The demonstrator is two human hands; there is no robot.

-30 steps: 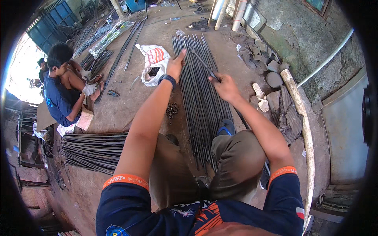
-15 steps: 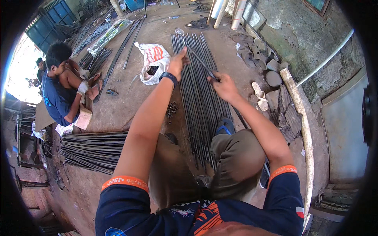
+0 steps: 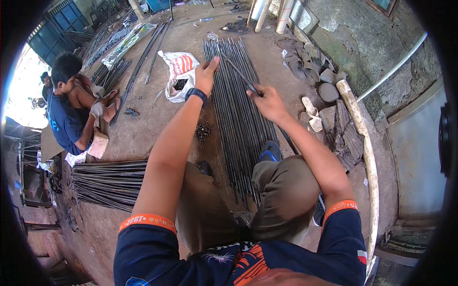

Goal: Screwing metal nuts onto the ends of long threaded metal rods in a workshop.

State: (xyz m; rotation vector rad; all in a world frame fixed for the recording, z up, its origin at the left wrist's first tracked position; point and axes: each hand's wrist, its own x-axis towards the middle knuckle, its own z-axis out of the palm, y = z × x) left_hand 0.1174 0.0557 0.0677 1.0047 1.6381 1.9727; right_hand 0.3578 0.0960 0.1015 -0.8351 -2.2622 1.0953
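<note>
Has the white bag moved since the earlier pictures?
No: against the long rods lying to its right, the white bag keeps the same place.

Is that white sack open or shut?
Open: near the left hand, the white sack gapes at its mouth, showing small dark pieces inside. What they are, I can't tell.

I'm in a rough metal workshop, semi-open, daylight coming in at left. Evidence: long dark rods [image 3: 241, 112] laid out on the bare, stained floor [image 3: 152, 133] before me, another rod bundle [image 3: 109, 183] at my left, small ring-like parts [image 3: 202, 130] heaped nearby, a gloved co-worker [image 3: 67, 118] sitting low, a peeling, weathered wall [image 3: 350, 45] at right.
</note>
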